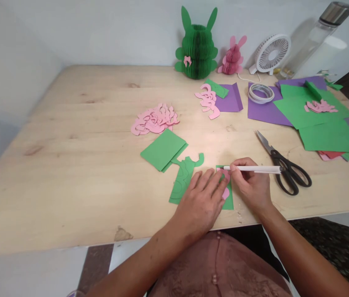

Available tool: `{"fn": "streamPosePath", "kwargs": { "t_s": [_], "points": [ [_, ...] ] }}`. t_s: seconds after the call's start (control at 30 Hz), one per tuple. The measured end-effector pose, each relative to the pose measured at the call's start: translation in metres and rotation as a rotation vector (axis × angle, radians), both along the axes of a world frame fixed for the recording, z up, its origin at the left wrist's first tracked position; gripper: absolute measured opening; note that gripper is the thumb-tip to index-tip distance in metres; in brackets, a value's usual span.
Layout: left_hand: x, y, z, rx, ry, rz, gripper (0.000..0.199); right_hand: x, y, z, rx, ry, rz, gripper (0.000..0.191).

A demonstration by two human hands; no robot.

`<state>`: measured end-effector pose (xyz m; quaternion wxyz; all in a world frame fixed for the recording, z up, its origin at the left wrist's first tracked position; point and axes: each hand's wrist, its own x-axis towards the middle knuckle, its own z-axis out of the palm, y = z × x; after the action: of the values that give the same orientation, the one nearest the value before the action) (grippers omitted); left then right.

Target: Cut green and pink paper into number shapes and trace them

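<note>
My right hand (251, 185) grips a white pen (255, 168), its tip on the upper edge of a pink paper cutout (225, 193). That cutout lies on a small green paper piece (229, 203) near the table's front edge. Flat across both, fingers stretched out, rests my left hand (201, 200), which hides part of them. Just left of it is a green paper piece with drawn curves (182, 181). Folded green paper (164, 149) lies behind that. To the right of my right hand are black-handled scissors (282, 167), blades slightly apart.
A pile of pink cutouts (156, 119) lies mid-table. Behind stand a green honeycomb paper rabbit (196, 51), a smaller pink one (232, 58), a white fan (272, 54) and a glass bottle (312, 45). Tape rolls (261, 93) and green sheets (332, 134) lie at right.
</note>
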<state>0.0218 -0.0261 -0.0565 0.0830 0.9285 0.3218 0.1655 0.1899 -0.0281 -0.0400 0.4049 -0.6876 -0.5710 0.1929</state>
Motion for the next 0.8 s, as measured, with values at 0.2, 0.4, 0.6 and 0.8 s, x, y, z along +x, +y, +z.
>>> {"fn": "streamPosePath", "kwargs": {
  "t_s": [0.2, 0.4, 0.6, 0.8],
  "points": [
    [-0.0001, 0.0005, 0.0004, -0.005, -0.004, -0.009, 0.041, 0.0002, 0.0001, -0.0015, 0.007, 0.019, -0.008, 0.01],
    [0.0, 0.0001, 0.0003, -0.013, 0.0, -0.003, 0.041, 0.0014, -0.0009, -0.0015, 0.006, 0.024, -0.012, 0.01],
    [0.0, 0.0005, 0.0008, -0.01, 0.002, -0.01, 0.041, 0.0015, -0.0005, -0.0026, 0.014, 0.02, -0.012, 0.01],
    [0.0002, 0.0005, 0.0013, -0.016, 0.003, -0.008, 0.042, 0.0018, -0.0009, -0.0032, 0.013, 0.016, -0.021, 0.011]
  ]
}}
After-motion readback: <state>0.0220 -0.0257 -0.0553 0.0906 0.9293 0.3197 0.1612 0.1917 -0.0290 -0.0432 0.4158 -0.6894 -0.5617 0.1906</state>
